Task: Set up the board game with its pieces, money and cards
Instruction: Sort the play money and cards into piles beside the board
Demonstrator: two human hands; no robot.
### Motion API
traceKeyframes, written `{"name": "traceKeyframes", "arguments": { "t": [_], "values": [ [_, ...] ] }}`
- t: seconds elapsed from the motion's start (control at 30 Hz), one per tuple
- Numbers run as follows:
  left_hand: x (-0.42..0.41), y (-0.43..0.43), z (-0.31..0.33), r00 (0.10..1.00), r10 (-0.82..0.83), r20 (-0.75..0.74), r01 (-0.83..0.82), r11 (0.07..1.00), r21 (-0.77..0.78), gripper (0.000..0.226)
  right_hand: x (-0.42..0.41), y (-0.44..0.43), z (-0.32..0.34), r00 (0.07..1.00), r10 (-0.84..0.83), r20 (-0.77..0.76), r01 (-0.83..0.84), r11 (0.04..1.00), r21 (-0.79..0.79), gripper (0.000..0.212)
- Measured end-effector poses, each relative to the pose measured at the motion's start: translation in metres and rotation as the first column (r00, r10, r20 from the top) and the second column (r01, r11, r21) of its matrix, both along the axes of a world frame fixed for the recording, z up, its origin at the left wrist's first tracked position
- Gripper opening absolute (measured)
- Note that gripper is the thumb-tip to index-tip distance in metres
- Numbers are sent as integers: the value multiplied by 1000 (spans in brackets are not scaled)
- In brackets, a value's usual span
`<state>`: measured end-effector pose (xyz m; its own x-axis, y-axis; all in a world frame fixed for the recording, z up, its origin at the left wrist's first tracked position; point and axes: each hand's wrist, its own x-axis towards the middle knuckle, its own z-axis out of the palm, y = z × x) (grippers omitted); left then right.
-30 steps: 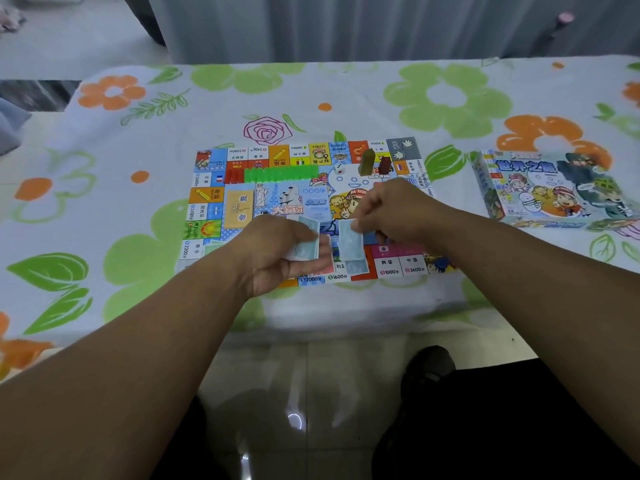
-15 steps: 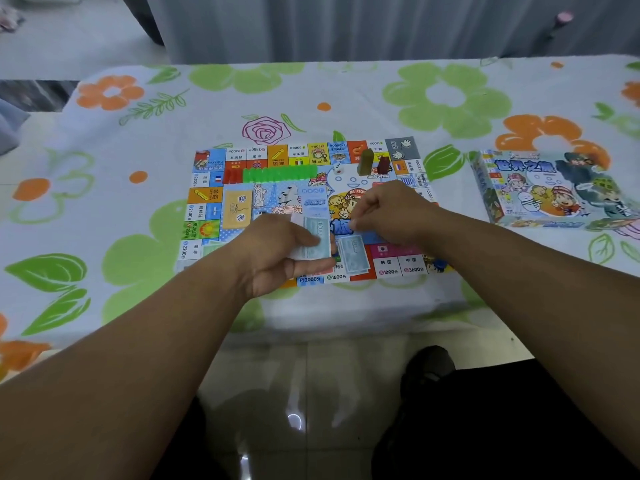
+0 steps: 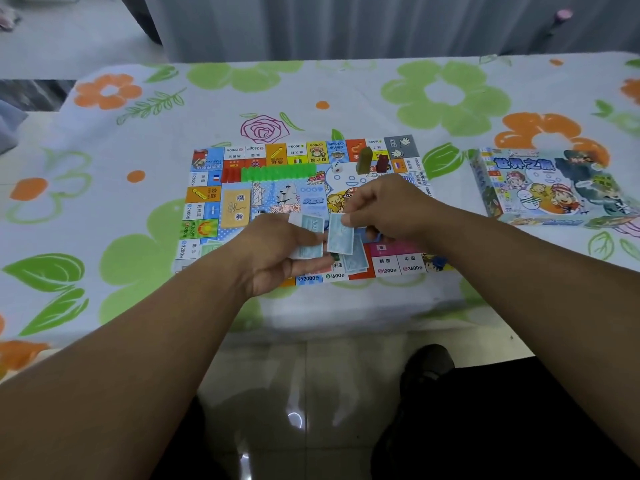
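Below the board's near edge, a glossy tiled floor (image 3: 270,368) shows light reflections. A dark, rounded shoe (image 3: 427,362) rests on it.

The left hand (image 3: 277,261) is over the board's near edge. Its fingers and thumb are curled round a thin stack of banknotes (image 3: 306,237), which are pale blue rectangular paper slips with printed faces.

The right hand (image 3: 384,209) is over the board's near-right area, just beside the left hand. Its thumb and fingertips pinch the top edge of a single banknote (image 3: 341,237) of the same pale blue paper. This note hangs tilted above the loose banknotes (image 3: 358,261) that lie flat on the board's near row of squares.

The board (image 3: 398,268) is a flat, rectangular printed sheet. Its border is made of small coloured squares carrying flags and price figures.

A yellow rectangular card deck (image 3: 236,209) lies face up in the board's left half. Toward the board's far edge runs a straight row of bright green plastic houses (image 3: 278,173), with red plastic pieces (image 3: 230,174) at its left end. A small white die (image 3: 335,167) sits just right of the row.

Near the board's far-right corner, an olive upright token (image 3: 365,161) and a dark red token (image 3: 382,163) stand side by side.

Right of the board and well apart from it, a cardboard game box (image 3: 550,188) with cartoon print lies flat.

Under the board is a soft white tablecloth (image 3: 138,143) with green and orange flower shapes. Beyond the board's far edge hangs a grey pleated curtain (image 3: 346,26).
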<state>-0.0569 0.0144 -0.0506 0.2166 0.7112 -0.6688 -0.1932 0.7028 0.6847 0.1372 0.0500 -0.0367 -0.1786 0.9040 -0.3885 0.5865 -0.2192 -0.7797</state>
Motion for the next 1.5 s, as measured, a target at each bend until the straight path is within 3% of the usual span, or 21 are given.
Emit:
{"name": "traceKeyframes", "arguments": {
  "t": [0.37, 0.57, 0.7, 0.87, 1.07, 1.2, 1.5],
  "values": [
    [1, 1, 1, 998, 59, -26, -59, 998, -32, 29, 5, -1, -8, 986, 32, 161, -26, 999, -35, 5],
    [1, -1, 2, 999, 35, 20, -35, 999, -26, 35, 0, -1, -6, 995, -4, 97, -1, 999, 49, 5],
    [1, -1, 2, 1000, 18, 7, -18, 1000, -10, 35, -7, -3, -3, 999, 28, -39, -28, 1000, 3, 23],
    [1, -2, 3, 1000, 1, 0, -1, 1000, -1, 31, -15, -5, -4, 995, 62, -72, -61, 998, 20, 10],
    [-4, 0, 1, 996, 67, -53, -68, 998, -13, 20, -1, 2, -3, 1000, 5, 21, -6, 999, 36, 7],
    [-9, 2, 1, 991, 114, -69, -115, 993, -10, 20, 3, -1, -6, 992, 66, 110, -63, 997, -34, 5],
    [-11, 1, 1, 991, 127, -30, -128, 992, -16, 24, -1, 0, -9, 986, 32, 164, -34, 999, 10, 10]
  ]
}}
